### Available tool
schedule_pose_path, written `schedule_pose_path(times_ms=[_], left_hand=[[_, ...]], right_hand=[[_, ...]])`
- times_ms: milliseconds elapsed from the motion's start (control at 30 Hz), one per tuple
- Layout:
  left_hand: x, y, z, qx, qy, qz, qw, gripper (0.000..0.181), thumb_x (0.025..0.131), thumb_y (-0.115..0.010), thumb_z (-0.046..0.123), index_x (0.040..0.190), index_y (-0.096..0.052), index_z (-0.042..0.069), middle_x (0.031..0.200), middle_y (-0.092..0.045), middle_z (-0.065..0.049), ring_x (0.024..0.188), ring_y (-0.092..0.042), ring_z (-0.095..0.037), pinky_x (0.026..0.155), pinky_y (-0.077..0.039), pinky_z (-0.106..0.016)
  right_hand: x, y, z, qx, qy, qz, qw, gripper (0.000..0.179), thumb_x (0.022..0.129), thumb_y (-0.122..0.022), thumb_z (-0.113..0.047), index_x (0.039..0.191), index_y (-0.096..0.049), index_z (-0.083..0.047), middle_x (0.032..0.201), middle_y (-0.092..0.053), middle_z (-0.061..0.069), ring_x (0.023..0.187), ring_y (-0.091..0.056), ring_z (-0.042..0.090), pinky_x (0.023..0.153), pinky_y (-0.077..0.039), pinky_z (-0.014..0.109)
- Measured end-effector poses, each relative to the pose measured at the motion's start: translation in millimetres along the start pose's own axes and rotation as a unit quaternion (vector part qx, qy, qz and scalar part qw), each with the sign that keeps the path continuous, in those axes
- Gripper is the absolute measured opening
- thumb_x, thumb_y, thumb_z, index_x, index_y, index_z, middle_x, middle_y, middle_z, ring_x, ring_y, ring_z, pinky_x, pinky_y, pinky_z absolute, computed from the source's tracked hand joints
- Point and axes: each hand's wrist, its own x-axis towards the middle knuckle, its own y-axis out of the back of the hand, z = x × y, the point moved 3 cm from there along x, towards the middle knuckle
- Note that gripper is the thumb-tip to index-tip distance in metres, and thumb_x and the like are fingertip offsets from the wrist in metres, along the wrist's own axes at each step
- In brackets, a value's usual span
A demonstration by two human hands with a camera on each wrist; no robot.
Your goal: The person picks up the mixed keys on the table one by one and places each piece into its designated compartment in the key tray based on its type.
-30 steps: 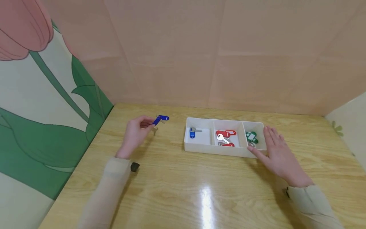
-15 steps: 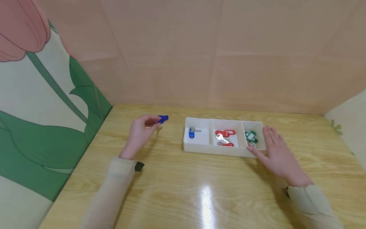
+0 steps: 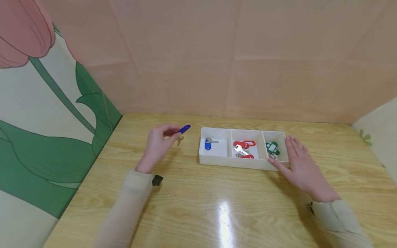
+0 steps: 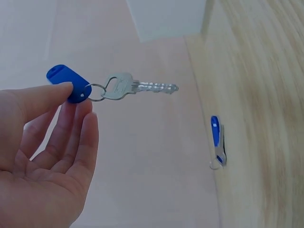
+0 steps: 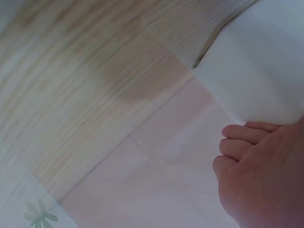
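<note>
My left hand (image 3: 159, 142) pinches a blue key tag (image 3: 185, 129) between thumb and fingers, above the table left of the box. From the tag's ring hangs a silver key (image 4: 121, 87), clear in the left wrist view. A second blue key tag (image 4: 215, 130) with a key lies on the table; in the head view it is hidden. My right hand (image 3: 302, 168) rests with straight fingers along the right end of the white divided box (image 3: 245, 163), thumb at its front rim. In the right wrist view the fingers touch the box's wall (image 5: 256, 71).
The box's left compartment holds a blue-tagged key (image 3: 208, 144). Several red key tags (image 3: 241, 144) with keys lie in the middle one, and green key tags (image 3: 272, 148) in the right one. A pink-covered wall (image 3: 186, 69) stands behind the wooden table (image 3: 186, 199).
My left hand has moved right toward the box with the blue key tag and its hanging key. The other blue tag has passed out of sight in the head view. My right hand stays put.
</note>
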Motion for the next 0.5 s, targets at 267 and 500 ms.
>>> schedule_pose_path(times_ms=[267, 500], left_hand=[[1.5, -4.8, 8.8, -0.005, 0.002, 0.000, 1.0000, 0.017, 0.094, -0.076, 0.009, 0.110, -0.078, 0.008, 0.099, -0.074, -0.001, 0.087, -0.068, -0.014, 0.081, -0.057, -0.031], [1.4, -8.6, 17.1, -0.006, 0.005, 0.004, 1.0000, 0.017, 0.093, -0.077, 0.010, 0.110, -0.078, 0.010, 0.101, -0.073, 0.001, 0.087, -0.068, -0.012, 0.080, -0.057, -0.029]], right_hand=[[-0.7, -1, 1, 0.000, -0.002, 0.000, 1.0000, 0.101, 0.100, -0.057, -0.056, 0.160, -0.003, 0.004, 0.166, -0.001, 0.025, 0.153, 0.010, 0.033, 0.120, 0.008, 0.049], [-0.7, -1, 0, 0.001, -0.003, 0.002, 1.0000, 0.101, 0.100, -0.057, -0.056, 0.160, -0.003, 0.004, 0.166, -0.001, 0.025, 0.153, 0.010, 0.034, 0.120, 0.009, 0.049]])
